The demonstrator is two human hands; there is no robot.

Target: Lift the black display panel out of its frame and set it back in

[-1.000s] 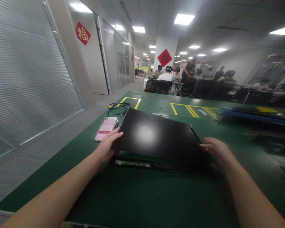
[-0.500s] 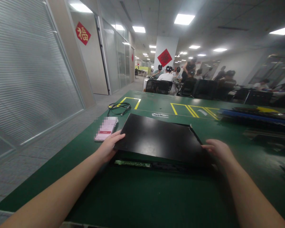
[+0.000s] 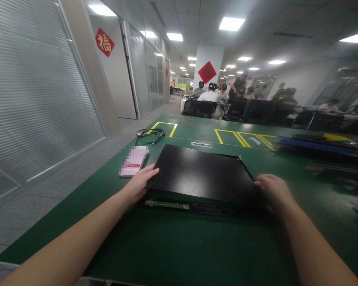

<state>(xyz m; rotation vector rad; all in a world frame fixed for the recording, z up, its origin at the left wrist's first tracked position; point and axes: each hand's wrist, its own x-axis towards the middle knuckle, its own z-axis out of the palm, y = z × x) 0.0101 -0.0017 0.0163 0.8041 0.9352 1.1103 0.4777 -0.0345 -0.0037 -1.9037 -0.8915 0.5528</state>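
A flat black panel lies almost level over a dark frame on the green table. Along the near edge under it shows a narrow green circuit strip. My left hand grips the panel's near left corner, thumb on top. My right hand holds the near right corner, fingers curled over the edge.
A phone with a lit screen lies left of the panel. A coiled black cable lies behind it. Yellow tape boxes mark the far table. Dark stacked parts lie at the right. Several people sit at desks beyond.
The panel's far edge has come down from a raised tilt to nearly flat on the frame. Both hands have stayed at its near corners.
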